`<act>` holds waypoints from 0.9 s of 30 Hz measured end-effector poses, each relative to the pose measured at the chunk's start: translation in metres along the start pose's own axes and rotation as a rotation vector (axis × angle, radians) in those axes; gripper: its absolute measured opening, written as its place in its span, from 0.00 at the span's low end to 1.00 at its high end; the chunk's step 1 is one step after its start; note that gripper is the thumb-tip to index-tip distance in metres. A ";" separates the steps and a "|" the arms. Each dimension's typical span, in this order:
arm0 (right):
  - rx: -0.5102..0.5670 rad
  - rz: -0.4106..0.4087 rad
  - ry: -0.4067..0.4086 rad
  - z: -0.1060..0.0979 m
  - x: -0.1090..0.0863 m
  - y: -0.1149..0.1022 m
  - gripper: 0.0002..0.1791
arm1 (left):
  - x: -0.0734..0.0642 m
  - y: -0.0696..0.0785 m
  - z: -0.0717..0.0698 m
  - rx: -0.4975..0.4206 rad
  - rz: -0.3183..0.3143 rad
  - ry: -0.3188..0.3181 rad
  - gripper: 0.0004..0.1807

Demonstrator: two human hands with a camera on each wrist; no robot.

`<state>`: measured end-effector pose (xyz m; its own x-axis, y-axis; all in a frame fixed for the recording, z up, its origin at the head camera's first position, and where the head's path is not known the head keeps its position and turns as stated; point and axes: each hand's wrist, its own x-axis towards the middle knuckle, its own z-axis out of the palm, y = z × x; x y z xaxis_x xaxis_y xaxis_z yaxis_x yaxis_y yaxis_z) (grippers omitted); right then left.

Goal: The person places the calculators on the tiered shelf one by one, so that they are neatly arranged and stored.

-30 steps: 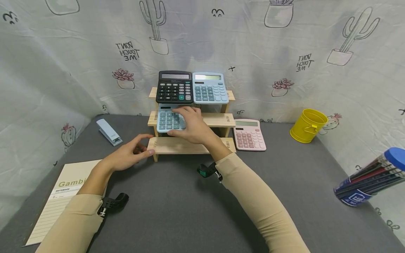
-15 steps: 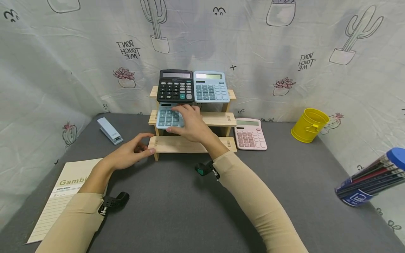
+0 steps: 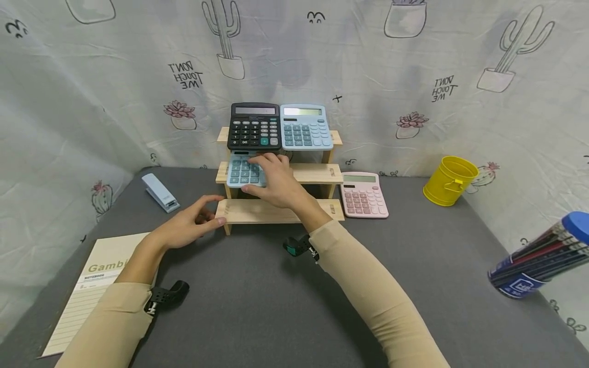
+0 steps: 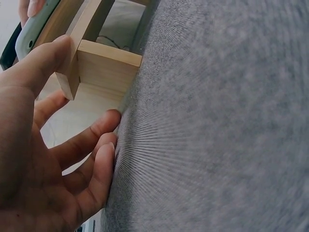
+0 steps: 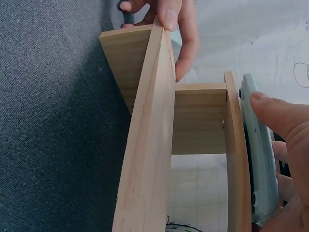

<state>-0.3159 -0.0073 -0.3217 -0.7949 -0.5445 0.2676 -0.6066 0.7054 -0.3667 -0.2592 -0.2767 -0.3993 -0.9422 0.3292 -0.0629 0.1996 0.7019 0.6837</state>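
A three-tier wooden rack (image 3: 262,211) stands at the back of the desk. My left hand (image 3: 187,226) grips the left end of its lowest board, thumb and index finger on either side of the board in the left wrist view. My right hand (image 3: 279,185) holds a light blue calculator (image 3: 241,173) at the left of the middle tier. Its thumb is on the calculator's front edge (image 5: 260,154) and its fingers reach over the keys, hiding the right part. A black calculator (image 3: 254,128) and another light blue calculator (image 3: 306,129) lean side by side on the top tier.
Right of the rack lies a pink calculator (image 3: 364,197). Farther right are a yellow bucket (image 3: 448,183) and a tube of pencils (image 3: 536,260). A stapler (image 3: 160,192) and a notebook (image 3: 92,296) lie on the left. Patterned cloth hangs behind.
My right hand has moved slightly left and back with the held light blue calculator, which sits a little farther back on the middle tier. My left hand has stayed on the lowest board.
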 end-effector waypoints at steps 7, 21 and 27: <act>-0.016 -0.080 0.008 -0.002 -0.008 0.006 0.35 | 0.000 0.001 0.000 0.007 -0.003 0.001 0.40; -0.009 -0.195 0.013 -0.012 -0.016 0.018 0.24 | 0.001 0.002 -0.003 0.019 -0.023 0.003 0.40; 0.005 -0.217 0.000 -0.014 -0.018 0.024 0.24 | 0.001 0.002 -0.002 0.022 -0.025 0.004 0.40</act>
<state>-0.3162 0.0256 -0.3230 -0.6460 -0.6831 0.3407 -0.7632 0.5699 -0.3046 -0.2604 -0.2763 -0.3969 -0.9481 0.3086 -0.0768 0.1816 0.7237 0.6658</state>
